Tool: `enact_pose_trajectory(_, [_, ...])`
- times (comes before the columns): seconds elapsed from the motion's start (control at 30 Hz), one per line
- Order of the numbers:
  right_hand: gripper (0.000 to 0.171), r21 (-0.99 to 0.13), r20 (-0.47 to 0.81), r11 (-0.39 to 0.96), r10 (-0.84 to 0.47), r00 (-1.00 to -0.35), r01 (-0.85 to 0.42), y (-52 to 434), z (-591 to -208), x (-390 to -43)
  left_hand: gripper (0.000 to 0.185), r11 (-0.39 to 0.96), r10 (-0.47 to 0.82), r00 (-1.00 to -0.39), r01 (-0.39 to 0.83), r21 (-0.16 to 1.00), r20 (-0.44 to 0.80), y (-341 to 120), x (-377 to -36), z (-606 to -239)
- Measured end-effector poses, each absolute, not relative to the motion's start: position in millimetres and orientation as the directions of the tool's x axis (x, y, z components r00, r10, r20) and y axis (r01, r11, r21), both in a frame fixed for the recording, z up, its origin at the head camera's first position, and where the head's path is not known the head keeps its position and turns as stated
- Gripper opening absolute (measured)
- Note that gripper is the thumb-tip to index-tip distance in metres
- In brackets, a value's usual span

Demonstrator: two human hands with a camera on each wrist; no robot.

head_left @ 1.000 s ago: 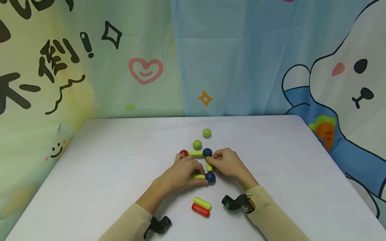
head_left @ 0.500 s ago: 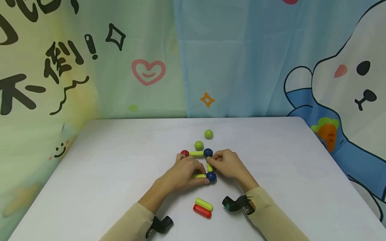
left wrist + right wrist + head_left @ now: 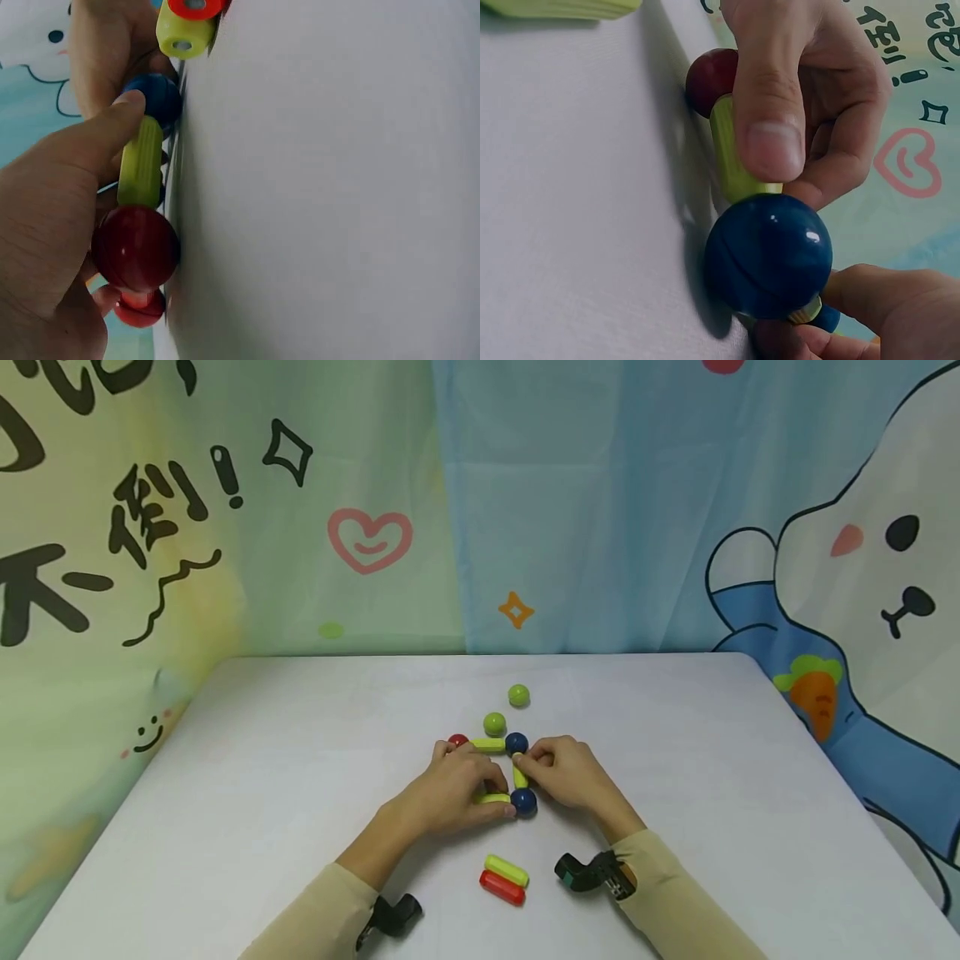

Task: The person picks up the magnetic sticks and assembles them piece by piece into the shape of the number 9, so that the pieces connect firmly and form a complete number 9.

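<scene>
A frame of balls and rods lies on the table between both hands. In the head view, a yellow-green rod (image 3: pixel 487 745) joins a red ball (image 3: pixel 458 740) to a blue ball (image 3: pixel 516 742) on the far side. Another yellow-green rod (image 3: pixel 520 777) runs to the nearer blue ball (image 3: pixel 523 802), pinched by my right hand (image 3: pixel 566 772). My left hand (image 3: pixel 459 787) grips the near side, thumb along its yellow-green rod (image 3: pixel 140 169). The left wrist view shows a red ball (image 3: pixel 136 249) at that rod's end, and a red rod (image 3: pixel 136 298) beyond it, partly hidden.
Two loose green balls, a nearer one (image 3: pixel 494 723) and a farther one (image 3: pixel 519 695), lie beyond the frame. A loose yellow-green rod (image 3: pixel 506 870) and a red rod (image 3: pixel 502 888) lie side by side nearer the person. A printed curtain (image 3: pixel 585 527) hangs behind the white table (image 3: pixel 300 735).
The head view has shifted slightly. Both hands keep the same hold on the frame, and no piece has visibly changed place.
</scene>
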State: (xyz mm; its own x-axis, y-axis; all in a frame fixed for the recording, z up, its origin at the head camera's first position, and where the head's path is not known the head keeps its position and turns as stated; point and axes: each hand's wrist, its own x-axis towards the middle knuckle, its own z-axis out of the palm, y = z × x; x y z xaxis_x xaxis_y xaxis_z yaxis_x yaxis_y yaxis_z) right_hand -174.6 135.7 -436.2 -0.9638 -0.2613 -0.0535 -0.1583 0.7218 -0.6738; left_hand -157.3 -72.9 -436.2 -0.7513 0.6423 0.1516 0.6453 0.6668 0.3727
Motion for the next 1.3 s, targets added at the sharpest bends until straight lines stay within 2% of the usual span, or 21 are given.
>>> enact_pose_trajectory(0.4, [0.018, -0.671, -0.039, 0.725, -0.242, -0.969, -0.154, 142.5, -438.4, -169.7, 0.033, 0.65, 0.625, -0.758, 0.638, 0.413, 0.187, -91.7, -160.2, -433.6])
enact_pose_trajectory(0.63, [0.013, -0.693, 0.032, 0.685, -0.283, -0.959, -0.225, 147.2, -440.9, -164.2, 0.035, 0.654, 0.601, -0.771, 0.625, 0.426, 0.21, -109.9, -160.0, -434.1])
enact_pose_trajectory(0.83, [0.01, -0.69, 0.042, 0.681, -0.299, -0.953, -0.244, 154.9, -438.0, -157.6, 0.032, 0.674, 0.586, -0.789, 0.601, 0.43, 0.185, -115.3, -161.1, -432.6])
enact_pose_trajectory(1.3, [0.018, -0.692, 0.171, 0.607, -0.386, -0.906, -0.39, 160.8, -432.2, -142.8, 0.026, 0.67, 0.55, -0.813, 0.565, 0.481, 0.189, -120.9, -161.3, -433.9])
